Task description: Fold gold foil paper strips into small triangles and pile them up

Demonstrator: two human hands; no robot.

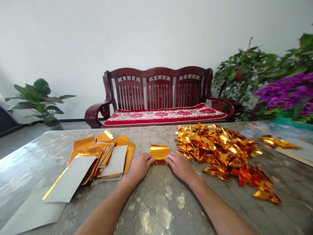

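A small sheet of gold foil paper [159,151] lies at the middle of the table, curved upward, with a crease or fold along its near edge. My left hand [141,165] pinches its near left corner, fingers closed. On the opposite corner, my right hand [180,165] grips it the same way. Left of my hands is a loose stack of gold paper sheets [91,153], some with the pale grey back [70,179] facing up. To the right spreads a heap of folded gold foil pieces [215,143], pointed at their ends.
The table [151,205] has a patterned, shiny cover. Beyond it stands a dark red wooden bench [158,88] with a red and white cushion [166,115]. A potted plant [40,99] is at left; purple flowers [288,91] and clear plastic wrapping [256,129] are at right.
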